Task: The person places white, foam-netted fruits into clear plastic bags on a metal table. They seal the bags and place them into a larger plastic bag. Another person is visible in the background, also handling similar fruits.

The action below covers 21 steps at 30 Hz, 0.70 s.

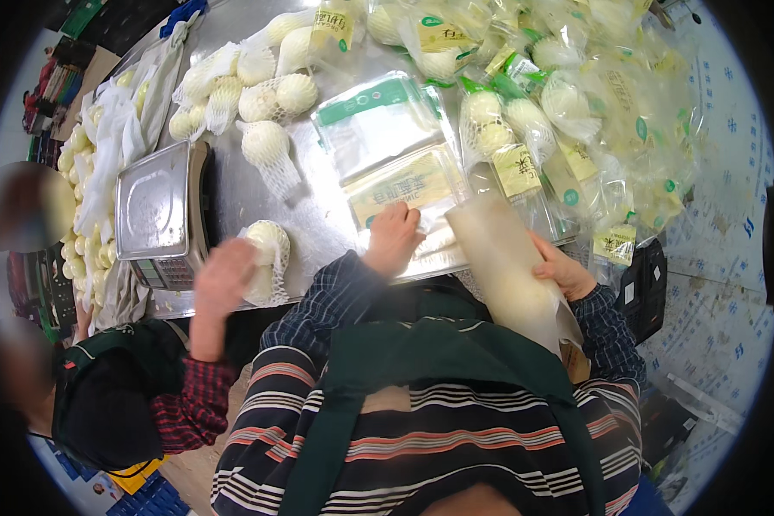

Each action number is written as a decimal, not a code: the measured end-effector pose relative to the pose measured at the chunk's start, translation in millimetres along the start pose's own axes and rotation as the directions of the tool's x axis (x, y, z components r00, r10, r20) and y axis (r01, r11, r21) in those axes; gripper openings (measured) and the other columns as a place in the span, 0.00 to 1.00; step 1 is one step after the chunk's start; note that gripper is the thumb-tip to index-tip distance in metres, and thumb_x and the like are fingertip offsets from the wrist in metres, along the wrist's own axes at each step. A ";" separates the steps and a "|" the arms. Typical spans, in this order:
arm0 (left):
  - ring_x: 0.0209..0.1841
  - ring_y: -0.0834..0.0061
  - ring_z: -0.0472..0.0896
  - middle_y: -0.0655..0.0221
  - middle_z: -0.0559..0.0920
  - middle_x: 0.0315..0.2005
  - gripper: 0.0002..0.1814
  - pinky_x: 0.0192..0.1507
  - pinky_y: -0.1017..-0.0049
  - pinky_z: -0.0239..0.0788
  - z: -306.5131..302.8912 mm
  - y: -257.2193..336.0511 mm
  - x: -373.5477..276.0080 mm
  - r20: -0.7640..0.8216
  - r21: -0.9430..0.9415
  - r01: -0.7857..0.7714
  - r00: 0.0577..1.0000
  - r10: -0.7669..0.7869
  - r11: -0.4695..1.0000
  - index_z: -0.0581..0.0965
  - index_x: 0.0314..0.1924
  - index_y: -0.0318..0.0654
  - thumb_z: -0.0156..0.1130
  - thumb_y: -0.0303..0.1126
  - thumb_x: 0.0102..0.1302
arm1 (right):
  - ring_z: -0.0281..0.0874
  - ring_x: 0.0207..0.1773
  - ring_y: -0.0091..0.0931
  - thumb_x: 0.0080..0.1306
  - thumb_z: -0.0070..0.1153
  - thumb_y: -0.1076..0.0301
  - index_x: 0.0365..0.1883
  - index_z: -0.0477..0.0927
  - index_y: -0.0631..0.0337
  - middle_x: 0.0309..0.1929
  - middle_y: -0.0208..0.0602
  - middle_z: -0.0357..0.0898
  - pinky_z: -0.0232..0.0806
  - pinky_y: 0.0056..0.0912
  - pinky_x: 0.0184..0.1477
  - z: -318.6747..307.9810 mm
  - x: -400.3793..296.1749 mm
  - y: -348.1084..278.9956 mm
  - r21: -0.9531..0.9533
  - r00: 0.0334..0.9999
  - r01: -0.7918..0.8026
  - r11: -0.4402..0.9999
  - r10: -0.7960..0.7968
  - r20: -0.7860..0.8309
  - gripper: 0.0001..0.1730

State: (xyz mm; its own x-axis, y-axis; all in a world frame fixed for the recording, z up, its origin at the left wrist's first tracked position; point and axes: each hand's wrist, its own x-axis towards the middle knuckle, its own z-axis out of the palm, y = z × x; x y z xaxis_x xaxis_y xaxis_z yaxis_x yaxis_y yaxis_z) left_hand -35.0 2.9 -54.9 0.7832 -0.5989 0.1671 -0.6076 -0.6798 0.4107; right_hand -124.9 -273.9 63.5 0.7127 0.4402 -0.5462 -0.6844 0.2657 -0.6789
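My left hand [393,237] rests on the near part of a stack of printed clear plastic bags [406,187], its fingers bent at the bag edge; whether it pinches a bag cannot be told. In my right hand [561,266] is a large roll of whitish film or paper [506,264], tilted against my front, with its far end at the right edge of the bag stack. Pale round onions in white foam netting [267,151] lie beyond the stack to the left. Bagged onions [484,122] are heaped to its right.
A co-worker's hand [226,274] is at netted onions [267,258] on the left. Beside it stands a metal weighing scale [153,203], with a heap of loose onions [77,155] under white plastic farther left. A black crate [645,290] stands below the table's right side.
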 end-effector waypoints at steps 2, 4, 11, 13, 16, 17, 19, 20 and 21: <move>0.38 0.65 0.70 0.66 0.69 0.31 0.10 0.36 0.69 0.62 -0.3 -1.3 -1.8 -0.019 0.091 0.006 1.000 -0.004 0.996 0.71 0.34 0.41 0.61 0.32 0.53 | 0.58 0.66 0.27 0.49 0.67 0.56 0.69 0.47 0.61 0.66 0.38 0.57 0.55 0.29 0.64 6.4 3.0 1.8 0.011 0.999 -0.024 1.000 0.023 0.048 0.56; 0.38 0.63 0.71 0.65 0.70 0.31 0.08 0.36 0.66 0.63 4.1 -6.7 1.2 0.007 0.049 0.022 1.000 -0.022 0.999 0.70 0.34 0.41 0.59 0.31 0.55 | 0.57 0.67 0.26 0.50 0.66 0.58 0.70 0.47 0.60 0.66 0.38 0.55 0.54 0.29 0.64 9.3 5.6 2.7 -0.001 0.996 -0.037 0.999 0.037 0.084 0.55; 0.30 0.51 0.75 0.54 0.76 0.24 0.04 0.33 0.61 0.65 -34.2 4.5 34.4 -0.016 -0.378 0.268 0.955 -0.296 0.886 0.68 0.32 0.34 0.52 0.27 0.62 | 0.53 0.68 0.26 0.53 0.63 0.63 0.71 0.41 0.60 0.69 0.39 0.50 0.52 0.28 0.66 0.7 29.7 17.2 -0.066 0.983 -0.032 0.997 0.043 0.177 0.54; 0.29 0.53 0.74 0.55 0.76 0.24 0.05 0.32 0.63 0.65 -51.5 9.8 40.7 -0.003 -0.510 0.225 0.965 -0.264 0.830 0.68 0.33 0.34 0.54 0.27 0.62 | 0.52 0.69 0.26 0.54 0.63 0.64 0.71 0.40 0.60 0.69 0.39 0.50 0.52 0.28 0.66 -3.6 35.5 19.8 -0.059 0.982 -0.019 0.998 0.030 0.185 0.55; 0.30 0.52 0.74 0.54 0.76 0.26 0.05 0.33 0.63 0.65 -85.8 23.7 48.2 0.076 -0.612 0.205 0.977 -0.201 0.764 0.68 0.34 0.34 0.54 0.27 0.62 | 0.52 0.69 0.27 0.54 0.63 0.64 0.71 0.40 0.59 0.70 0.40 0.49 0.52 0.29 0.66 -6.3 42.5 17.6 -0.033 0.981 0.013 0.999 -0.006 0.196 0.54; 0.30 0.52 0.74 0.53 0.75 0.25 0.05 0.33 0.64 0.65 -93.8 27.4 49.6 0.085 -0.616 0.183 0.982 -0.166 0.766 0.69 0.34 0.34 0.54 0.27 0.62 | 0.52 0.69 0.27 0.54 0.63 0.64 0.71 0.40 0.59 0.69 0.40 0.49 0.53 0.29 0.65 -6.3 44.5 16.1 -0.032 0.982 0.024 0.999 -0.017 0.186 0.54; 0.29 0.52 0.74 0.53 0.75 0.25 0.04 0.32 0.65 0.65 -98.9 29.1 50.7 0.072 -0.619 0.107 0.994 -0.080 0.778 0.69 0.35 0.34 0.53 0.26 0.62 | 0.53 0.69 0.28 0.54 0.63 0.63 0.71 0.41 0.59 0.69 0.40 0.50 0.54 0.29 0.65 -4.7 51.2 8.8 -0.035 0.983 0.049 0.998 -0.042 0.180 0.54; 0.29 0.52 0.74 0.53 0.76 0.25 0.04 0.32 0.65 0.65 -97.9 29.3 52.0 0.052 -0.618 0.052 0.998 -0.025 0.785 0.70 0.36 0.35 0.53 0.26 0.62 | 0.53 0.68 0.28 0.54 0.63 0.63 0.71 0.41 0.59 0.69 0.40 0.51 0.54 0.30 0.65 -3.0 54.7 3.4 -0.036 0.982 0.064 0.997 -0.056 0.179 0.54; 0.29 0.52 0.74 0.53 0.76 0.25 0.04 0.32 0.65 0.65 -97.7 28.6 53.8 0.030 -0.615 -0.006 0.999 0.031 0.789 0.70 0.36 0.35 0.53 0.26 0.62 | 0.54 0.68 0.28 0.54 0.64 0.63 0.71 0.42 0.59 0.68 0.41 0.51 0.55 0.30 0.65 -1.8 59.1 -2.7 -0.041 0.981 0.080 0.996 -0.072 0.179 0.54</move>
State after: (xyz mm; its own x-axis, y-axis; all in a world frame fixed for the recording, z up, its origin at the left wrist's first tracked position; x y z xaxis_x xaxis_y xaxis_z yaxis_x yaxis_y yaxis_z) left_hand 2.7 -7.5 53.3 0.7599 -0.6320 0.1524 -0.4022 -0.2729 0.8739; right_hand -80.6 -250.1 32.2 0.7208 0.5664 -0.3996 -0.6184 0.2648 -0.7399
